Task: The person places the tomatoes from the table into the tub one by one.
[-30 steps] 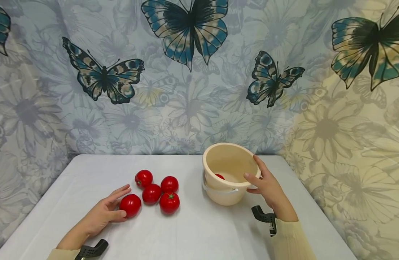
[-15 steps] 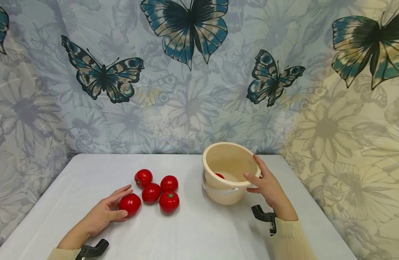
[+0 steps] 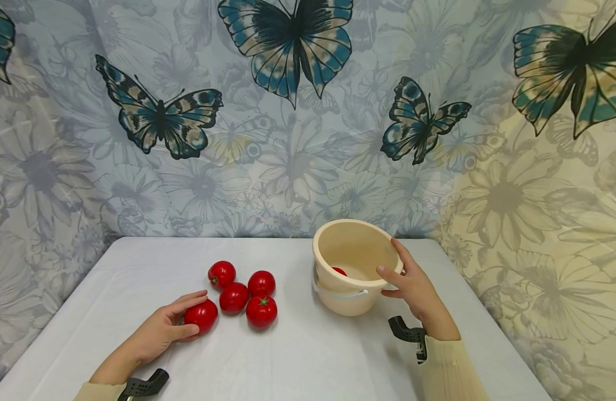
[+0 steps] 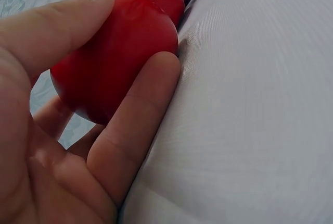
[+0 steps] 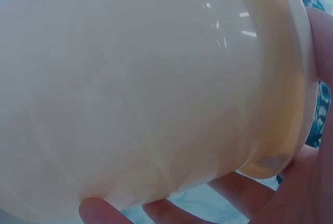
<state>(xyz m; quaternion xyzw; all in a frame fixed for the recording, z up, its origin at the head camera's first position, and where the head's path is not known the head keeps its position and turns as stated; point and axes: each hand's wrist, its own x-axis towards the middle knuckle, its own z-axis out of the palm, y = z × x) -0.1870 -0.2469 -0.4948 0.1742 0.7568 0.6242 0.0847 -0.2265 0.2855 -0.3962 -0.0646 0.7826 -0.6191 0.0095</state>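
**Left hand (image 3: 160, 331) pinches a tomato (image 3: 201, 318); right hand (image 3: 414, 291) holds the bucket (image 3: 360, 259)**

The left grip is closed around the tomato from both sides, thumb nearest the wearer; its palm-side surface is hidden in the head view. This tomato sits on the table (image 3: 308, 356) well to the left of the bucket. Between it and the bucket lie four more tomatoes (image 3: 233, 299), clustered near the held one; in the left wrist view, those behind it are partly covered and cut off by the top edge.

The right grip pinches the bucket's wall on its right side, thumb over the rim and other fingers outside. Inside the bucket only a red sliver (image 3: 340, 271) shows above the near rim, so how much lies there cannot be told. The white handle (image 3: 352, 295) hangs across the bucket's near side. In the right wrist view the pale wall fills most of the frame, and a red shape is clipped at the upper-left corner.
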